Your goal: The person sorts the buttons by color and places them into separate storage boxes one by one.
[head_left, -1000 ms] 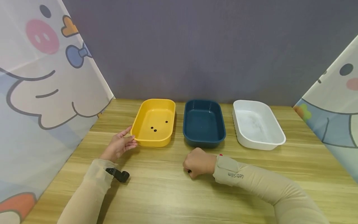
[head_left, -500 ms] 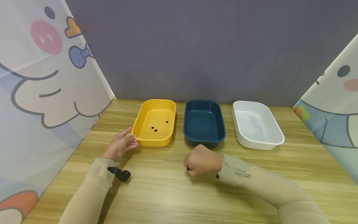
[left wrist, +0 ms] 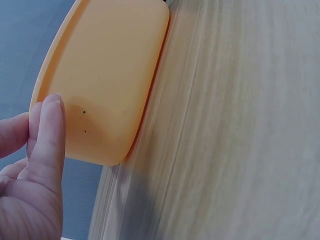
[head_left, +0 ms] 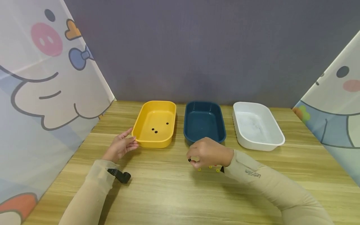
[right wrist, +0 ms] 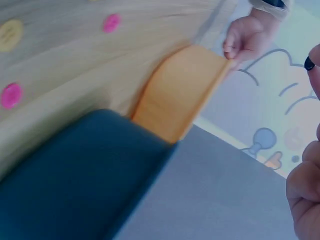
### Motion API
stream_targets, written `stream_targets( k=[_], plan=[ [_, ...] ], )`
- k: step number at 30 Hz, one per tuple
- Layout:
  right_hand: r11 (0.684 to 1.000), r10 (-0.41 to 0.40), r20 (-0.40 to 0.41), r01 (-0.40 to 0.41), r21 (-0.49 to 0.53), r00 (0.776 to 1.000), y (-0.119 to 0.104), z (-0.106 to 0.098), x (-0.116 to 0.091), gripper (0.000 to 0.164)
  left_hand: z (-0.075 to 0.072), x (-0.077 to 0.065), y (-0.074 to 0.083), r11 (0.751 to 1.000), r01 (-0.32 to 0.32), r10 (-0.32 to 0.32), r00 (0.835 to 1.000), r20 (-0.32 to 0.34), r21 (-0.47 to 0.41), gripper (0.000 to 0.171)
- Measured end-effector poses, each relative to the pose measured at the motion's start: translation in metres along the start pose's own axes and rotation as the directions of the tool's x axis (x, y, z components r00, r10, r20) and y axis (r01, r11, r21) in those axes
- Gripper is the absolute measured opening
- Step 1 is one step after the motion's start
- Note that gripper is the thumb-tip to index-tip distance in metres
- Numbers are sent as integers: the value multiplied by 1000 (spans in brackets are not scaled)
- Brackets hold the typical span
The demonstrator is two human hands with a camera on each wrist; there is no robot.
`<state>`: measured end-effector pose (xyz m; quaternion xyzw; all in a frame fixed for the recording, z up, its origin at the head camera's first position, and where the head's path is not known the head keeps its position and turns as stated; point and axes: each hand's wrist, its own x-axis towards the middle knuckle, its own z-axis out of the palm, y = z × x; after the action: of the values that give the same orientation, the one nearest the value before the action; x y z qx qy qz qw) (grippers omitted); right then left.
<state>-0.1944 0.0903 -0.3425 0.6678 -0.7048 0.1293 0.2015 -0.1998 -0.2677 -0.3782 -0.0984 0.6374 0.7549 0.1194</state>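
My right hand pinches a small black button between thumb and fingertip, just in front of the dark blue tray. The button also shows at the right edge of the right wrist view. Beneath this hand lie several buttons, among them a yellow button and a pink button, partly hidden in the head view. My left hand grips the near left corner of the yellow tray, thumb at the rim. Inside that tray are three black buttons.
A white tray stands right of the blue one, all three in a row on the wooden table. Behind them rises a grey partition. Cartoon-printed cloths flank the table, the left cloth beside my left arm.
My right hand has moved forward and slightly right with the black button, over the blue tray's near edge in the head view. Yellow buttons have come into sight below it. My left hand stays put.
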Motion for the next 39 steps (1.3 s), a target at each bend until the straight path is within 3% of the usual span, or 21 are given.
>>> stream_targets(
  k=[7,13,18,26,32,39],
  plan=[
    [998,-54,-121,53,-17,991,-6,-9,11,19,0,-2,0,1000,-1,1,1000,3,7,65],
    [994,-81,-166,67,-89,983,-6,-12,17,19,-1,-2,-1,1000,-7,7,1000,14,0,66],
    [993,-60,-164,43,-107,985,-1,-8,17,17,-2,-1,-2,999,-8,10,999,33,-37,67],
    [995,86,-103,-91,-48,991,20,7,26,6,-2,0,0,999,-13,14,999,36,-32,67],
    [997,70,-146,-74,-22,987,29,15,39,7,-1,0,1,1000,-8,9,1000,29,-21,67],
    [998,60,-115,-62,-19,992,35,18,53,7,-2,0,0,1000,-6,7,1000,14,-30,67]
  ],
)
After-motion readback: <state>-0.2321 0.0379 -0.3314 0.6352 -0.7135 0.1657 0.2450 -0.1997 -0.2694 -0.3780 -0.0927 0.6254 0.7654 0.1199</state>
